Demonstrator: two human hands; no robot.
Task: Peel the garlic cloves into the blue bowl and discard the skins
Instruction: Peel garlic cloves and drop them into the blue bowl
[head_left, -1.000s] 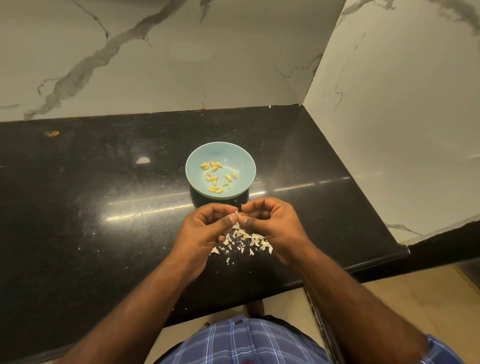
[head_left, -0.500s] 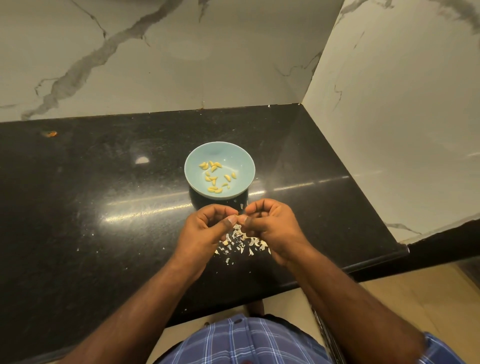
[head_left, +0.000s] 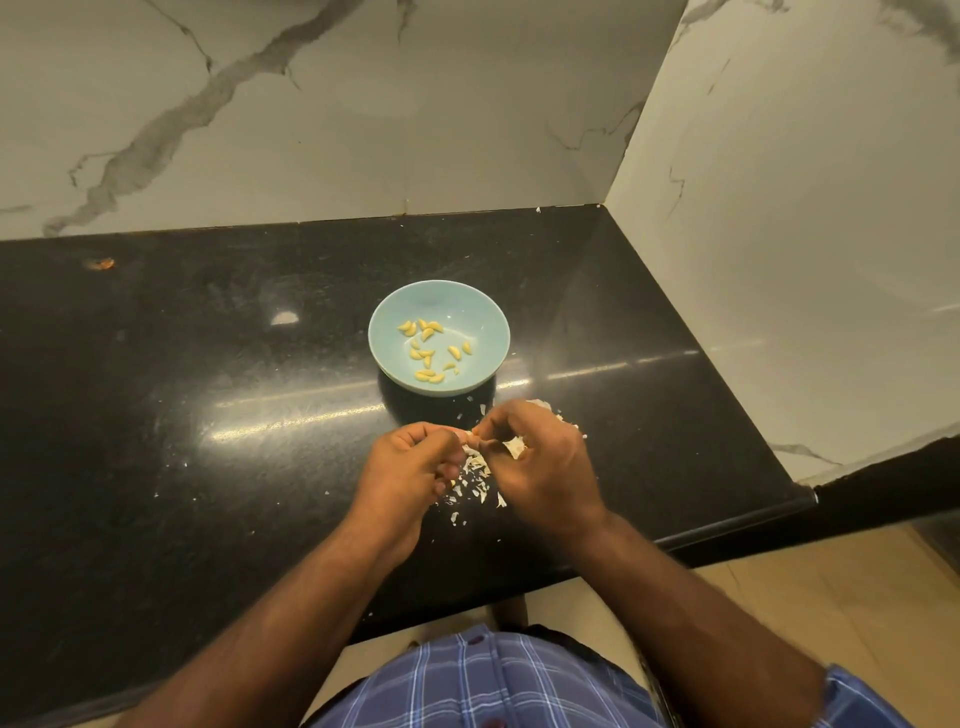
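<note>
A light blue bowl stands on the black counter and holds several peeled yellow garlic cloves. Just in front of it my left hand and my right hand meet, fingertips pinching one small garlic clove between them. My right hand also holds a white bit of garlic in its curled fingers. A heap of white garlic skins lies on the counter under and between the hands, partly hidden by them.
Marble walls close the counter at the back and on the right, forming a corner. The counter's front edge runs just below my wrists. More skin scraps lie right of my right hand. An orange speck sits far left.
Both hands have shifted slightly right and my right hand has turned, showing a white bit of garlic in its fingers. The bowl has not moved.
</note>
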